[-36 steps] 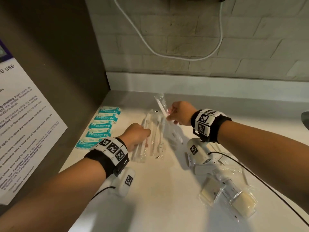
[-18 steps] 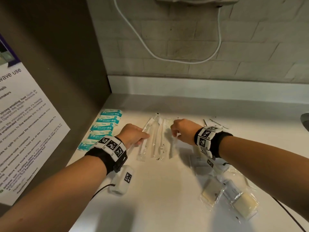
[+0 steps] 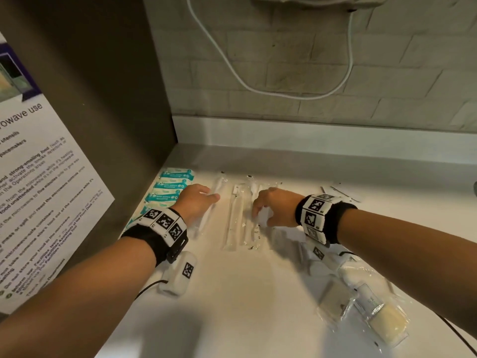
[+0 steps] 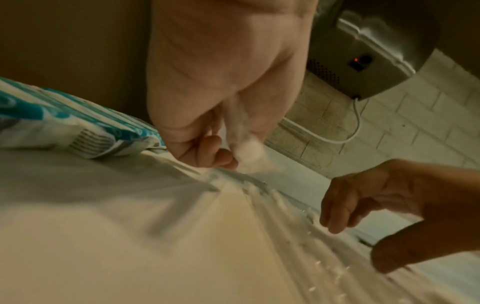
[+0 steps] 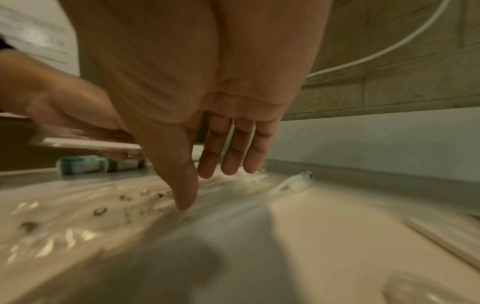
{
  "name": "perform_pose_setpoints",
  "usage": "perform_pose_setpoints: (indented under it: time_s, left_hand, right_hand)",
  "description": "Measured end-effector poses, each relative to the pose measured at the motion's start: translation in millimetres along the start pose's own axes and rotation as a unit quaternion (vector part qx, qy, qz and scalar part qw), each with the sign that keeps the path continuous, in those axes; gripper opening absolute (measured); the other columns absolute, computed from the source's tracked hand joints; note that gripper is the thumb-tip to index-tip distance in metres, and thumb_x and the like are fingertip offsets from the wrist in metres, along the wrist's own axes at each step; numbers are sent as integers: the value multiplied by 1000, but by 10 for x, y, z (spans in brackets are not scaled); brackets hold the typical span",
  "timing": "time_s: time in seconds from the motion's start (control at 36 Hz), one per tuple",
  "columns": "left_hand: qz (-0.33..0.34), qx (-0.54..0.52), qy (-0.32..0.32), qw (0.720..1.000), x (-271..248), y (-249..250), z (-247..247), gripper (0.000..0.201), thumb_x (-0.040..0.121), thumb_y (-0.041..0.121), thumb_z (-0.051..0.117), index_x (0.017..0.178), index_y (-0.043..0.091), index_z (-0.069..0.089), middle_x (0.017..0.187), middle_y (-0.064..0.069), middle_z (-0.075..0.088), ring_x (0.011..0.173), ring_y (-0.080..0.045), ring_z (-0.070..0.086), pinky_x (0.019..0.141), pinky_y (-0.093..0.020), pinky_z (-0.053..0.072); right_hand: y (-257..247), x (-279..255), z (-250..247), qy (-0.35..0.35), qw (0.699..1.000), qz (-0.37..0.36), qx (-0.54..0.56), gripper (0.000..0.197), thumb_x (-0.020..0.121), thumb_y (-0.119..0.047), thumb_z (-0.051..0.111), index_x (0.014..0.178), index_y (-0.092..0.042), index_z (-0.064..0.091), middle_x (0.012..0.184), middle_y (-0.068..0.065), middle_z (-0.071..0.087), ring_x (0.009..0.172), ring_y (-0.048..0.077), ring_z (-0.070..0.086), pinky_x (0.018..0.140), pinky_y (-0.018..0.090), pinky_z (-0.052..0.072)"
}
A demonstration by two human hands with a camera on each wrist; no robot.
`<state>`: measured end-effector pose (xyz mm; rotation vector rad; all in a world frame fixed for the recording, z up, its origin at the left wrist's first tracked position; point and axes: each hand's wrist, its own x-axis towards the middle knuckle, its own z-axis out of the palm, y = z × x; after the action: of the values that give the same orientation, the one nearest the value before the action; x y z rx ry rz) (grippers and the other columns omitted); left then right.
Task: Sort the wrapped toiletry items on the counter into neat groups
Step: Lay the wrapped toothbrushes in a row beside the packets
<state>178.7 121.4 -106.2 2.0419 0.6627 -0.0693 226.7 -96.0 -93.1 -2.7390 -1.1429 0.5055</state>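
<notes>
Several clear-wrapped toothbrushes (image 3: 238, 215) lie side by side on the white counter (image 3: 245, 301). My left hand (image 3: 209, 198) grips one more wrapped toothbrush (image 3: 215, 192) just left of that row; the left wrist view shows the fingers (image 4: 215, 152) curled round its wrapper (image 4: 244, 133). My right hand (image 3: 260, 215) hovers at the row's right edge, fingers (image 5: 228, 156) straight and spread, the thumb tip touching the wrappers (image 5: 145, 201), holding nothing. A column of teal packets (image 3: 171, 188) lies along the left wall.
Wrapped small bottles (image 3: 382, 316) and a soap packet (image 3: 333, 298) sit in a loose heap at the front right. Thin flat packets (image 3: 340, 192) lie behind my right wrist. A dark side panel with a printed notice (image 3: 38, 197) bounds the left; a cable (image 3: 284, 93) hangs on the brick wall.
My right hand lowered its wrapped toothbrush onto the row, let go and opened. My left hand kept hold of its toothbrush and drew it left, away from the row.
</notes>
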Motion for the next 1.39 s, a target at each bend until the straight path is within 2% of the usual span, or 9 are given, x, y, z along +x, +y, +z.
perform_pose_setpoints:
  time_s: [0.19, 0.33, 0.47, 0.64, 0.78, 0.92, 1.03, 1.28, 1.39]
  left_hand:
    - [28, 70, -7, 997, 62, -114, 70, 32, 87, 26, 73, 114, 11, 64, 94, -7, 68, 80, -20, 65, 75, -30, 56]
    - [107, 201, 56, 972, 51, -84, 119, 47, 85, 40, 71, 125, 19, 57, 124, -6, 57, 112, -26, 52, 87, -35, 46]
    - [142, 197, 9, 970, -75, 14, 188, 27, 86, 37, 71, 108, 26, 61, 101, 3, 64, 85, -16, 61, 74, -30, 50]
    - [135, 185, -44, 972, -136, -64, 296, 33, 82, 23, 79, 112, 17, 69, 106, -3, 70, 90, -20, 67, 86, -33, 56]
    - [146, 183, -34, 972, -129, -37, 289, 31, 82, 22, 78, 112, 14, 71, 108, -5, 71, 93, -20, 67, 88, -30, 53]
    - [150, 151, -22, 977, -100, -15, 269, 30, 84, 21, 76, 112, 14, 71, 96, -6, 74, 83, -21, 70, 86, -34, 57]
    - [163, 126, -31, 978, -109, -31, 279, 26, 85, 19, 75, 110, 17, 70, 88, -4, 72, 73, -17, 67, 74, -29, 56]
    - [297, 236, -94, 920, -178, 10, 376, 45, 91, 30, 64, 135, 32, 56, 133, 4, 49, 127, -17, 44, 104, -35, 42]
    - [340, 374, -138, 852, -178, 59, 387, 49, 93, 42, 58, 140, 38, 51, 153, 13, 37, 140, -19, 23, 113, -41, 24]
  right_hand:
    - [-62, -5, 140, -13, 1000, -14, 4, 40, 79, -8, 68, 112, -31, 68, 124, -7, 54, 118, 17, 50, 99, 38, 47]
    - [-37, -3, 79, 11, 1000, -21, 16, 27, 83, -12, 67, 105, -27, 72, 120, -2, 57, 115, 18, 51, 99, 38, 44]
    - [15, -37, -94, 97, 992, -47, 63, 23, 88, -16, 67, 109, -25, 72, 117, -2, 62, 99, 10, 55, 90, 27, 44]
    - [57, -83, -454, 208, 970, -27, 122, 20, 94, -19, 61, 110, -11, 69, 105, 1, 65, 85, 15, 60, 80, 27, 48]
    - [83, -76, -649, 280, 940, 12, 198, 5, 94, -19, 60, 90, -16, 61, 88, -3, 62, 78, 14, 55, 73, 23, 38]
    - [101, -26, -649, 283, 918, 43, 274, 22, 92, -18, 63, 77, -31, 54, 87, -2, 63, 80, 18, 61, 76, 33, 51]
    - [104, -4, -561, 274, 918, 69, 276, 13, 91, -20, 64, 91, -7, 62, 90, 3, 66, 83, 23, 64, 80, 38, 53]
    - [216, 53, -523, 238, 897, 146, 342, 31, 97, -17, 55, 123, -1, 53, 77, 12, 68, 68, 25, 65, 76, 41, 59]
    - [261, 65, -529, 230, 876, 167, 390, 33, 97, -11, 55, 128, -2, 47, 72, 3, 64, 59, 17, 61, 56, 21, 56]
